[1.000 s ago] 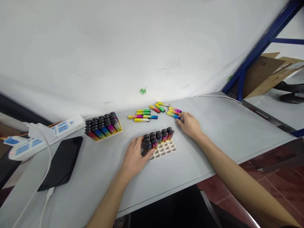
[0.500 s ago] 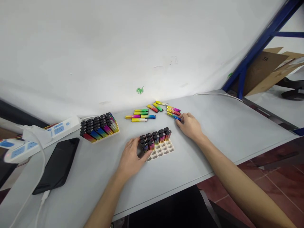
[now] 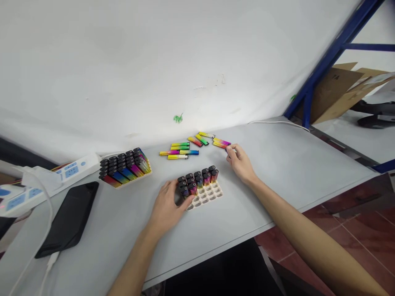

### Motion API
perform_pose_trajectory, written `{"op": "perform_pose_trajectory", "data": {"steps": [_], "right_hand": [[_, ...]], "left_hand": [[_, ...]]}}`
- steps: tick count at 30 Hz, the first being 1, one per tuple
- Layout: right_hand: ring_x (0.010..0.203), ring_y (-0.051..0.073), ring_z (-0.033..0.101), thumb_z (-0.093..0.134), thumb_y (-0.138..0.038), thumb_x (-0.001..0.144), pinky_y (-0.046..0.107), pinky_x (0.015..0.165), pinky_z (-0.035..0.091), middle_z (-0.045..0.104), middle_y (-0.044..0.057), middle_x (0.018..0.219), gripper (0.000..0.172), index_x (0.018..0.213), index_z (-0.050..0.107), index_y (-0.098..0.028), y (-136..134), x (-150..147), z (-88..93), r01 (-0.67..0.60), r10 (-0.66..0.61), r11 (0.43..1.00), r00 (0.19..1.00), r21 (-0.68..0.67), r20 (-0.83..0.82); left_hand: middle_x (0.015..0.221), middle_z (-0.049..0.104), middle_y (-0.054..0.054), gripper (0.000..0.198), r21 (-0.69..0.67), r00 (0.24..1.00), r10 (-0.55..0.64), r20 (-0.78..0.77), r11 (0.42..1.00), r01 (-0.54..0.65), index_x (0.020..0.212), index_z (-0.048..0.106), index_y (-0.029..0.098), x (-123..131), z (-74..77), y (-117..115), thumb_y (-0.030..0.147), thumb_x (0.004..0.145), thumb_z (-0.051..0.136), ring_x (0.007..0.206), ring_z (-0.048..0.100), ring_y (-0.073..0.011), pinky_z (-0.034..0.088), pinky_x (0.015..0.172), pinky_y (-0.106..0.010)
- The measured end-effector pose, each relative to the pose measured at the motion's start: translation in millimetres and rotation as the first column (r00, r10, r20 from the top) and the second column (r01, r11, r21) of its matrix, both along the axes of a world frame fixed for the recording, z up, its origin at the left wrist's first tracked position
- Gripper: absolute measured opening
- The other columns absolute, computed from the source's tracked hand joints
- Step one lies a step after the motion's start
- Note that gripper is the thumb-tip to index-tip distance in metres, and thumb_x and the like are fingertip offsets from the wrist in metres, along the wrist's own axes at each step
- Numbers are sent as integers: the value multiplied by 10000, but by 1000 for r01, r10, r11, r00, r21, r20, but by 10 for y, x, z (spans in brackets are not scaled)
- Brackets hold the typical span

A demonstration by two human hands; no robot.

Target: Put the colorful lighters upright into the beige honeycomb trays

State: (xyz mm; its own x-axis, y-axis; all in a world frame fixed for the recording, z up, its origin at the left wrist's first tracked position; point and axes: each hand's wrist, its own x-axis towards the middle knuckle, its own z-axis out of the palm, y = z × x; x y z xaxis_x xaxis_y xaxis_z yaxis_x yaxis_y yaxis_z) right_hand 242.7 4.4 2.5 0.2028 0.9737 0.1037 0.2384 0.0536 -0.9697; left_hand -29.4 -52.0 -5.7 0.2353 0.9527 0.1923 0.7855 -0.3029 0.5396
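Note:
At the left end of a pale tray with holes (image 3: 212,192), my left hand (image 3: 166,207) is curled, its thumb along the near edge and its fingers on the far side. Several lighters with black tops (image 3: 199,179) stand upright in the tray's back and left holes; its front right holes show bare. To the right and farther back, my right hand (image 3: 241,163) is closed on a lighter, mostly hidden behind the fingers. Just beyond those fingertips lie two loose lighters, yellow-to-pink and yellow-to-red (image 3: 220,142).
More loose lighters (image 3: 179,152) lie near the wall. A second, full tray of lighters (image 3: 125,167) stands at the left. Beside it are a black phone (image 3: 69,218) with a white cable and a white power strip (image 3: 80,166). Cardboard boxes (image 3: 335,88) sit behind a blue frame at the right.
The yellow-to-blue lighter has left its place beside the other loose ones and is now in my right hand. My left hand stays at the tray. The view has shifted slightly.

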Motion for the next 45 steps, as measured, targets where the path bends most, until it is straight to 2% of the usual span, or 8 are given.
{"op": "perform_pose_trajectory", "data": {"steps": [4, 8, 13, 21, 30, 37, 41, 45], "right_hand": [[415, 118, 258, 362, -757, 865, 289, 413, 189, 294, -44, 475, 569, 624, 405, -244, 19, 1, -27, -14, 10, 997, 999, -71, -49], [397, 105, 173, 367, -649, 896, 284, 418, 142, 211, -56, 455, 532, 544, 352, -250, 58, 43, -58, -14, -9, 992, 984, -126, -178], [389, 93, 142, 378, -508, 909, 273, 415, 120, 196, -60, 451, 477, 514, 363, -241, 83, 57, -61, 8, -50, 989, 956, -145, -288], [401, 74, 162, 412, -666, 891, 248, 404, 128, 204, -69, 469, 584, 519, 385, -217, 87, 22, -50, 47, -90, 987, 952, -151, -292], [390, 75, 155, 402, -514, 914, 247, 389, 128, 208, -66, 461, 497, 512, 377, -223, 93, 43, -72, 58, -98, 989, 945, -137, -311], [406, 88, 227, 350, -714, 904, 252, 397, 193, 291, -58, 503, 591, 702, 570, -205, 58, 17, -73, 20, -38, 997, 973, -80, -226], [534, 115, 429, 485, -639, 905, 260, 518, 353, 503, -19, 621, 462, 800, 602, -205, -66, -5, 44, 56, -59, 996, 997, 76, 41], [690, 151, 534, 629, -520, 874, 300, 674, 442, 616, 9, 752, 317, 825, 621, -207, -279, -4, 242, 91, -145, 963, 968, 252, 204]], "left_hand": [[1031, 625, -75, 378, -8, 1000, -6, -6, 1000, 5, 1125, 544, 217, 6, -2, -6, 486, 872, 624, 1042, 611, -295, 522, 846, -432], [1035, 627, -73, 368, -10, 1000, -8, 7, 1000, 8, 1123, 545, 220, 7, 1, -13, 488, 879, 613, 1041, 615, -292, 527, 833, -423], [1059, 629, -82, 389, -15, 1000, -2, -5, 1000, 2, 1148, 543, 213, 6, 1, -6, 483, 877, 614, 1060, 613, -299, 525, 847, -430], [1048, 630, -81, 384, -17, 1000, -13, -10, 1000, 12, 1139, 541, 206, 8, 5, -6, 477, 877, 614, 1051, 610, -298, 523, 851, -436], [1062, 625, -85, 410, -18, 1000, -14, -7, 1000, 14, 1165, 530, 205, 8, 5, -1, 485, 876, 610, 1058, 601, -297, 514, 861, -434], [1053, 632, -88, 413, -11, 1000, -25, -5, 1000, 25, 1161, 536, 201, -2, -2, 8, 490, 876, 609, 1055, 601, -299, 512, 862, -437], [1064, 629, -89, 417, 8, 999, -34, 5, 999, 34, 1179, 530, 197, 1, -12, 8, 477, 880, 613, 1057, 596, -294, 507, 878, -439], [1054, 630, -88, 413, 17, 998, -55, 7, 998, 54, 1185, 534, 200, 3, -14, 7, 467, 882, 618, 1035, 599, -293, 511, 852, -434]]}}
